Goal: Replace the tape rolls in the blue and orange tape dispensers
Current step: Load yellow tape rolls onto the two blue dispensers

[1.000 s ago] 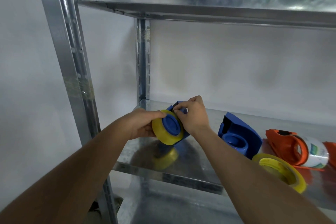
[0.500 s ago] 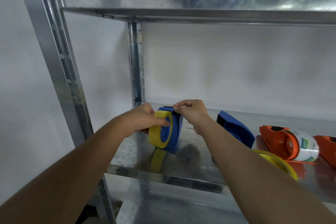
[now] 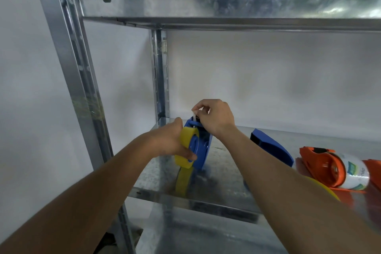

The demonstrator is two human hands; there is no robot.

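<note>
Metal shelf (image 3: 226,183): left hand (image 3: 167,140) grips yellow-rolled blue dispenser (image 3: 203,146); right hand (image 3: 214,117) pinches tape end (image 3: 193,114); fingertips hidden.

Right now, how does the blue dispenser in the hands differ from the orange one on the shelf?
The blue dispenser stands upright, held by the left hand; the orange dispenser lies on the shelf, untouched. The blue one carries a yellow roll; the orange one carries a white printed roll. The right hand pinches tape at the blue one's top. Both are on the same metal shelf.
</note>
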